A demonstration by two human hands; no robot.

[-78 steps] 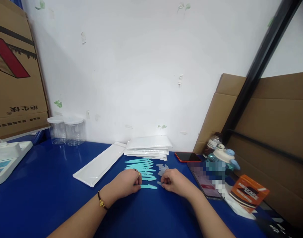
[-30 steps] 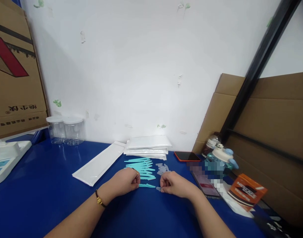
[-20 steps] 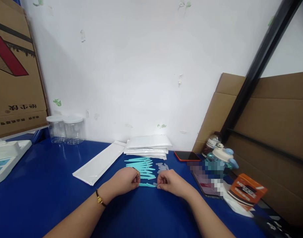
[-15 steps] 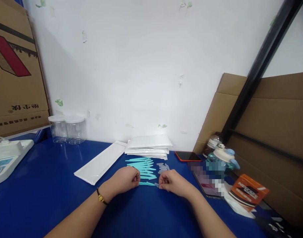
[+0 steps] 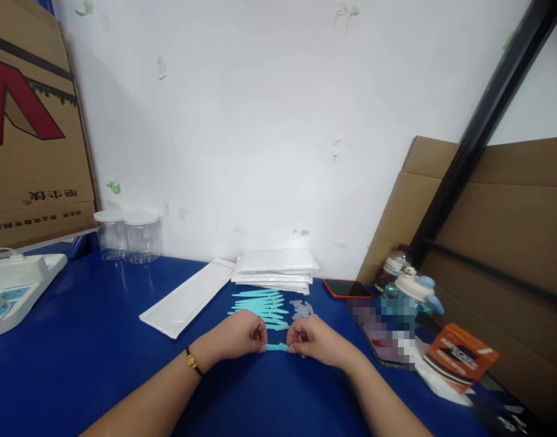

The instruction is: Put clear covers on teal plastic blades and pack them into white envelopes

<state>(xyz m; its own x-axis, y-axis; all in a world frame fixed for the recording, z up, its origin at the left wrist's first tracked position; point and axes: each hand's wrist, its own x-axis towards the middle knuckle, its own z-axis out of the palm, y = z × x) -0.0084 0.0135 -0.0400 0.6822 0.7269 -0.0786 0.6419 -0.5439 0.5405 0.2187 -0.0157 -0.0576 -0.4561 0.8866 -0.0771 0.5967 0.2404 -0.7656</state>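
Observation:
A turquoise eyebrow razor (image 5: 277,348) is stretched between my two hands, just above the blue table. My left hand (image 5: 245,334) pinches one end of it, thumb against curled fingers. At the other end, the fingertips of my right hand (image 5: 315,341) are closed on its small translucent cap, which they mostly cover. Beyond my hands lies a row of turquoise eyebrow razors (image 5: 260,302), side by side. To their right sits a small group of loose translucent caps (image 5: 302,309).
White padded envelopes (image 5: 276,262) are stacked by the wall, with a single envelope (image 5: 187,297) slanting beside them. Two clear jars (image 5: 142,240) and a power strip (image 5: 36,282) stand left. Phones (image 5: 347,288), a water bottle (image 5: 412,294) and an orange packet (image 5: 460,358) occupy the right.
My hands have come closer together, so less of the razor shows between them. The translucent cap, visible before at the razor's right end, is now mostly behind my right fingertips.

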